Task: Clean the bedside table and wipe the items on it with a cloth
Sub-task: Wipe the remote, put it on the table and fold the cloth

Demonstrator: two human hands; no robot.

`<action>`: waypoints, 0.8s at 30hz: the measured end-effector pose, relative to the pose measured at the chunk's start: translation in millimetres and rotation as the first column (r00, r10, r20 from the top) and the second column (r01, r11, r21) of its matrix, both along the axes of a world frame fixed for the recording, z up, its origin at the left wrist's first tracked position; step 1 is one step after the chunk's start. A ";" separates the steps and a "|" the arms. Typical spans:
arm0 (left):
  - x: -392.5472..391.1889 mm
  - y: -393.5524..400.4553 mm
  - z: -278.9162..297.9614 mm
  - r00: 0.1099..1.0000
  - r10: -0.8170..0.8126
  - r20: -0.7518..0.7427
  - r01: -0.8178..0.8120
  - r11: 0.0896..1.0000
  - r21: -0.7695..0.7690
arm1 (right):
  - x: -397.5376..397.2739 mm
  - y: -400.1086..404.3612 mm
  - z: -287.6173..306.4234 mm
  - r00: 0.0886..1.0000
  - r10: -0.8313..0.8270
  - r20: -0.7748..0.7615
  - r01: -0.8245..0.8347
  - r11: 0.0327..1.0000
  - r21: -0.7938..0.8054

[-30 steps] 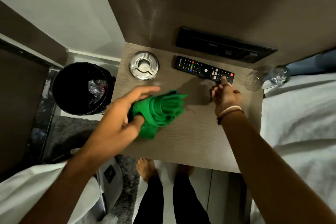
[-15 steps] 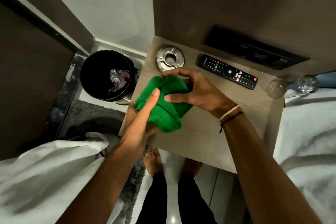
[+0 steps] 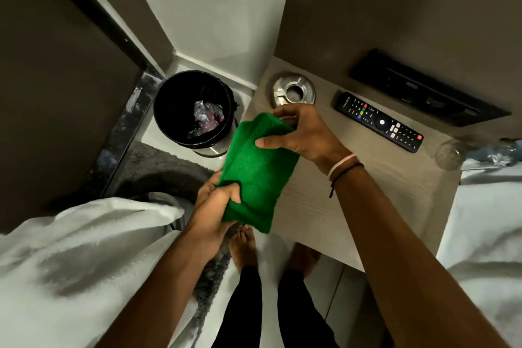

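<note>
Since the earlier frames the folded green terry cloth (image 3: 260, 169) has been drawn out long between both hands, and the right hand (image 3: 302, 135), which was at the remote a second ago, is now off it and on the cloth. The right hand pinches the cloth's upper end, thumb pressed on the top face and fingers curled over the far edge. The left hand (image 3: 216, 203) clamps the lower left corner in a closed fist. The cloth hangs in the air over the left front edge of the pale wood-grain bedside table (image 3: 375, 195), not lying flat on it.

On the tabletop, the round metal ashtray (image 3: 293, 90) sits at the back left, just beyond the right hand's knuckles. The long black remote control with coloured buttons (image 3: 380, 121) lies diagonally to its right, untouched. A clear drinking glass (image 3: 449, 154) lies at the table's right edge, beside white bedding (image 3: 485, 234). A black wall panel (image 3: 429, 87) is mounted above the table's back edge.

Left of the table, on the floor, stands a black round waste bin (image 3: 195, 110) with crumpled wrapping inside. A white towel (image 3: 82, 248) fills the lower left. The person's bare feet (image 3: 244, 246) stand below the table's front edge.
</note>
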State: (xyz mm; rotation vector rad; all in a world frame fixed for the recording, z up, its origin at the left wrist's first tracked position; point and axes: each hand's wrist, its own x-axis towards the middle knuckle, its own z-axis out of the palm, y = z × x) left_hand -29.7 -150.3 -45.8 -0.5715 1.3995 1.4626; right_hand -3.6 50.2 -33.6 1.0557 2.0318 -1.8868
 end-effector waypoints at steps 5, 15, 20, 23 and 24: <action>-15.2 -24.2 31.5 0.999 -0.034 -0.007 0.035 0.999 0.034 | -9.1 -8.1 26.5 1.000 0.006 0.020 -0.005 0.998 -0.055; -18.9 -137.4 137.2 0.888 -0.004 -0.460 -0.067 0.988 -0.139 | -70.2 -108.0 116.4 0.967 0.214 -0.136 -0.237 0.955 -0.177; 5.7 -276.0 179.8 0.833 -0.004 -0.554 -0.218 0.916 -0.336 | -95.1 -244.2 136.1 0.870 0.432 -0.238 -0.481 0.851 -0.210; 29.2 -340.8 167.1 0.852 -0.147 -0.502 -0.223 0.767 -0.602 | -96.7 -324.9 114.4 0.804 0.578 -0.140 -0.588 0.807 -0.052; 36.6 -351.0 159.4 0.839 -0.267 -0.474 -0.181 0.685 -0.706 | -95.1 -341.2 107.9 0.788 0.608 -0.101 -0.609 0.793 0.024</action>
